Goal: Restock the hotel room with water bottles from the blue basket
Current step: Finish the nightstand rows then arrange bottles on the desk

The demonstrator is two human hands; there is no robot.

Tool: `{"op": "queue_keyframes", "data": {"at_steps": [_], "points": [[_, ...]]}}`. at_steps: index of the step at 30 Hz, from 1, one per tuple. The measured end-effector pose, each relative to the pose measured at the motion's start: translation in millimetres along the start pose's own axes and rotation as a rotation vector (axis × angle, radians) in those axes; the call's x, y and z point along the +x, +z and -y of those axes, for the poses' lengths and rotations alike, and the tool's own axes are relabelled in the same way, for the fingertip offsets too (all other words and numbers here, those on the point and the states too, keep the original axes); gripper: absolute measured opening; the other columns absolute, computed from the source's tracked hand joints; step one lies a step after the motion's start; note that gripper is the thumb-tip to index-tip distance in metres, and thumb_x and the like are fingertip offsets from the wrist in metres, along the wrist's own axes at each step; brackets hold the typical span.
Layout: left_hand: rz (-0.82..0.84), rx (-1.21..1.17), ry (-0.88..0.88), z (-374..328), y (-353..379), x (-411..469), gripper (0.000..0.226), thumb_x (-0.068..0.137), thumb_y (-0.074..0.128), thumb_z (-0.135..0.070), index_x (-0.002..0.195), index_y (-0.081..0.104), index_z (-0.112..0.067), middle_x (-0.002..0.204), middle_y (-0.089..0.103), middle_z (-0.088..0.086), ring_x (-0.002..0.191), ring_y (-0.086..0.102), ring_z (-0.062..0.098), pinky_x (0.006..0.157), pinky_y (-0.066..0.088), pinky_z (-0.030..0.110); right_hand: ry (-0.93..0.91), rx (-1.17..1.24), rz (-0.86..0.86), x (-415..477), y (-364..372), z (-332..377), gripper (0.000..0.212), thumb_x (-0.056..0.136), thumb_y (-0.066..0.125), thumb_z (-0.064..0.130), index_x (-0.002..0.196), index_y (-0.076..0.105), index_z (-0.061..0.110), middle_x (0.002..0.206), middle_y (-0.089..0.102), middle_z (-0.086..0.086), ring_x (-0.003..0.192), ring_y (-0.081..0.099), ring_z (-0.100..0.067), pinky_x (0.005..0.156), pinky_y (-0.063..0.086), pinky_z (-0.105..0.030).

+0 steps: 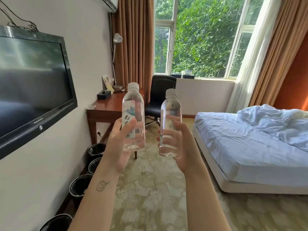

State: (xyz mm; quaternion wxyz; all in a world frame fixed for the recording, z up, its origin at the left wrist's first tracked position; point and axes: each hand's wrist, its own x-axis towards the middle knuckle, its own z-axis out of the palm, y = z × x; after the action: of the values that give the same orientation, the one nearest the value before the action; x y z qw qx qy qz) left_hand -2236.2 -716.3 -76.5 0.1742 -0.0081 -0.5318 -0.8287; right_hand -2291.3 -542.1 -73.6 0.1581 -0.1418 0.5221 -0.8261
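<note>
Gripping 无-labelled bottle (pixel 133 105), left hand (pixel 118 145), second bottle (pixel 171 109), right hand (pixel 184 144)

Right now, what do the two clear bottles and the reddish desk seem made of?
Clear white-capped bottle in the left hand and matching bottle in the right hand: likely thin glossy plastic, see-through. Reddish-brown desk: probably varnished wood, its top reflects light.

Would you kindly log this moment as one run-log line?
left hand: holds left bottle | right hand: holds right bottle | both capped | desk ahead
</note>
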Motion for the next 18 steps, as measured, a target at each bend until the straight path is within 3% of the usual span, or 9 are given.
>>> {"op": "queue_keyframes", "data": {"at_steps": [4, 8, 11, 18], "points": [[-0.013, -0.02, -0.008, 13.1, 2.9, 26.0, 0.047, 0.073, 0.074, -0.04, 0.118, 0.061, -0.03, 0.098, 0.074, 0.002, 0.087, 0.073, 0.024, 0.064, 0.058, 0.034, 0.098, 0.082, 0.028, 23.1, -11.6, -1.5, 0.033, 0.083, 0.066, 0.039, 0.105, 0.074, 0.015, 0.096, 0.057, -0.014, 0.081, 0.052, -0.025, 0.062, 0.044, -0.032], [-0.035, 0.023, -0.012, 29.4, 9.6, 54.6, 0.055, 0.071, 0.074, -0.044, 0.123, 0.06, -0.029, 0.101, 0.074, 0.002, 0.09, 0.073, 0.024, 0.064, 0.057, 0.032, 0.044, 0.016, -0.006, 56.5, -30.6, -3.3, 0.046, 0.077, 0.075, 0.048, 0.118, 0.067, 0.028, 0.1, 0.071, -0.012, 0.086, 0.063, -0.028, 0.064, 0.056, -0.037], [-0.064, 0.036, -0.002, 42.3, 17.9, 82.8, 0.054, 0.073, 0.073, -0.044, 0.124, 0.06, -0.028, 0.102, 0.074, 0.003, 0.091, 0.073, 0.025, 0.065, 0.057, 0.033, -0.025, -0.062, 0.037, 85.2, -45.0, 3.2, 0.039, 0.077, 0.075, 0.05, 0.113, 0.068, 0.035, 0.101, 0.072, -0.011, 0.087, 0.068, -0.028, 0.07, 0.058, -0.04], [-0.123, 0.042, 0.044, 73.9, 51.5, 163.7, 0.055, 0.075, 0.072, -0.045, 0.125, 0.059, -0.028, 0.103, 0.073, 0.002, 0.09, 0.073, 0.024, 0.065, 0.057, 0.034, -0.044, -0.095, 0.116, 165.0, -89.8, 24.4, 0.041, 0.078, 0.074, 0.047, 0.116, 0.065, 0.033, 0.097, 0.073, -0.008, 0.086, 0.071, -0.027, 0.065, 0.056, -0.035]]}}
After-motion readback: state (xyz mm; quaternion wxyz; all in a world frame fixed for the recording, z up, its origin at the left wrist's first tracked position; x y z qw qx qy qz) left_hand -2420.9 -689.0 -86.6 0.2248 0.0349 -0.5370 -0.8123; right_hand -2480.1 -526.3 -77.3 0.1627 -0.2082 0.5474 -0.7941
